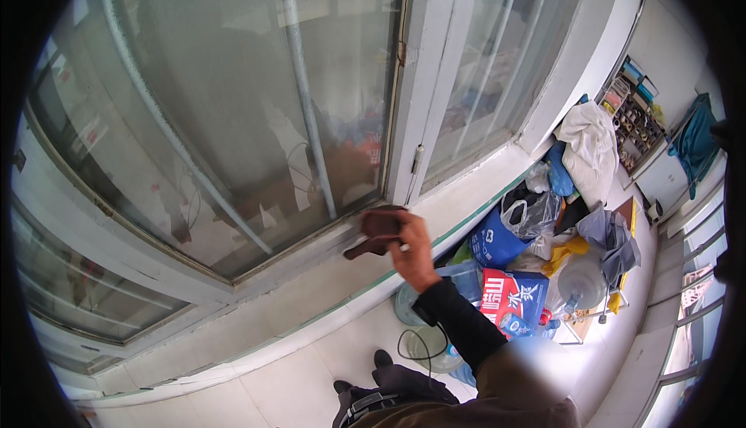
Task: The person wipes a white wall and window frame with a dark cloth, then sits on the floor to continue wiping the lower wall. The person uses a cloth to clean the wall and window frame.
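Observation:
My right hand (415, 250) grips a dark reddish-brown cloth (380, 229), folded over, with one end hanging toward the lower left. Hand and cloth are at the lower corner of a window, over the white bottom rail of its frame (285, 273). Behind them rises the window glass (221, 107), cloudy and full of reflections, with metal bars (306, 96) visible through it. To the right of the cloth stands the white upright of the frame (422, 78), with a hinge (418, 159). My left hand is out of view.
A window ledge (349, 288) with a green edge runs below the frame. Along the wall at right are plastic water jugs (583, 279), a red and blue drinks carton (513, 300), a blue bag (492, 238) and a white sack (588, 148). A dark cable (428, 358) hangs near my legs.

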The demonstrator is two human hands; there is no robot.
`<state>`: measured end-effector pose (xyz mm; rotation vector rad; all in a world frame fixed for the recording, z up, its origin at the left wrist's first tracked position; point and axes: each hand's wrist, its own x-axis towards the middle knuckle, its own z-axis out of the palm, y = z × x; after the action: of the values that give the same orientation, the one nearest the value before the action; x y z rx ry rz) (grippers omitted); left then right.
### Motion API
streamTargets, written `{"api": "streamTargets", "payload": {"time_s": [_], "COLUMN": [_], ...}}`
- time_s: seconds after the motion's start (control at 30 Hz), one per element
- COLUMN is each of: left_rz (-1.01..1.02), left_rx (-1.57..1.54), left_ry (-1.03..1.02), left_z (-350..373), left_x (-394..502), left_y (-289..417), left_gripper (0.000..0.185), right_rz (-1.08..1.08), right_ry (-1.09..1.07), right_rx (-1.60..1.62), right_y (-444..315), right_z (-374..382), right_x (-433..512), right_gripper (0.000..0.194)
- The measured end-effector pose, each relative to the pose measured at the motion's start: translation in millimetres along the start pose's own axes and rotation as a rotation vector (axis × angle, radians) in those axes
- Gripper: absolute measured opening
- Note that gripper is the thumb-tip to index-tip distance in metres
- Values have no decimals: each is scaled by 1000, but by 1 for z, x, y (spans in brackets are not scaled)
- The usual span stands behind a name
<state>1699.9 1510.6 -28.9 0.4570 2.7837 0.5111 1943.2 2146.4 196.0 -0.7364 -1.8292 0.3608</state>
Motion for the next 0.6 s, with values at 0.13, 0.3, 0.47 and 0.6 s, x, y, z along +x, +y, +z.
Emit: {"api": "streamTargets", "payload": {"time_s": [0.13,0.3,0.47,0.6], "left_rz": [-105,70,575,603], "left_rx": [7,207,581,577], "left_ry": [-116,-147,-32,-75], "left_z": [6,20,35,40], "left_x": [-14,-18,-9,2], "left_y": [-5,-10,-16,-30], "left_gripper": [46,29,21,22], "right_rz": [365,402,370,475], "right_ry": [264,184,123,112], "right_rx": [219,-2,76,162], "right_y": [41,97,120,125], "right_z": [-41,-35,-17,-22], "right_x": [5,40,40,45], "right_gripper": [27,27,27,24]}}
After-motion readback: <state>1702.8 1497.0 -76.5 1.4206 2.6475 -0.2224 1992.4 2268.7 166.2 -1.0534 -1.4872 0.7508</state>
